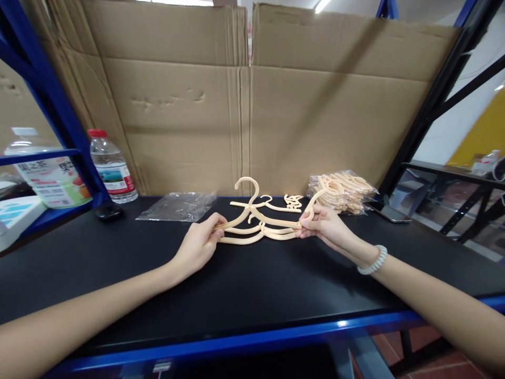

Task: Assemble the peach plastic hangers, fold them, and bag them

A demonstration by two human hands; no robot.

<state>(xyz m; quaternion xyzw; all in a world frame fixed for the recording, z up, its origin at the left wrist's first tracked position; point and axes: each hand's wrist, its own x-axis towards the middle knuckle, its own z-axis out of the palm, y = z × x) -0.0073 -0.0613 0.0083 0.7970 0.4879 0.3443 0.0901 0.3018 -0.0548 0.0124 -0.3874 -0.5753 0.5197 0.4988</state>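
Since the hanger point(250, 207) looks like light, stiff, smooth plastic that could snap if bent hard, its two ends suit gripping, and the left hand point(200, 241) and right hand point(322, 226) pinch them, fingers closed, over the table point(244, 295).

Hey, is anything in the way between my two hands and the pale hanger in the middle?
Nothing visible is: your left hand grips the pale hanger directly at one end, your right hand at the other. The clear plastic bag lies beyond the left hand, not between.
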